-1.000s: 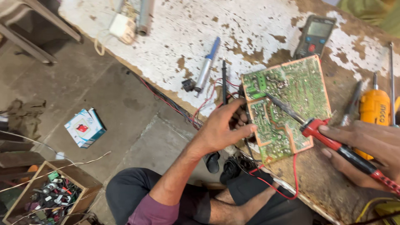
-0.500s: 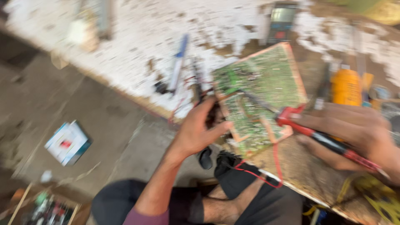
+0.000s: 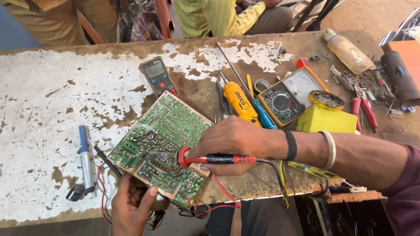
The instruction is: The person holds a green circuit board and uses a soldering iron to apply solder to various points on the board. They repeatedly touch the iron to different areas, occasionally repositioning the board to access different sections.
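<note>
At lower centre, the left hand [image 3: 131, 207] clamps the green printed circuit board's [image 3: 164, 146] near edge, propping it tilted. The right hand [image 3: 236, 142] grips a red-and-black soldering iron [image 3: 210, 159], tip resting on the board.

The left hand [image 3: 131, 205] runs off the bottom edge; its fingers hide the circuit board's [image 3: 164, 146] near corner.

We are in an electronics repair workshop: worn, paint-flaked counter [image 3: 52, 100], green circuit board [image 3: 164, 144], soldering iron [image 3: 214, 159], 2 multimeters [image 3: 156, 75] [image 3: 291, 95], pliers [image 3: 363, 107], screwdrivers [image 3: 238, 101], loose screws scattered about.
</note>
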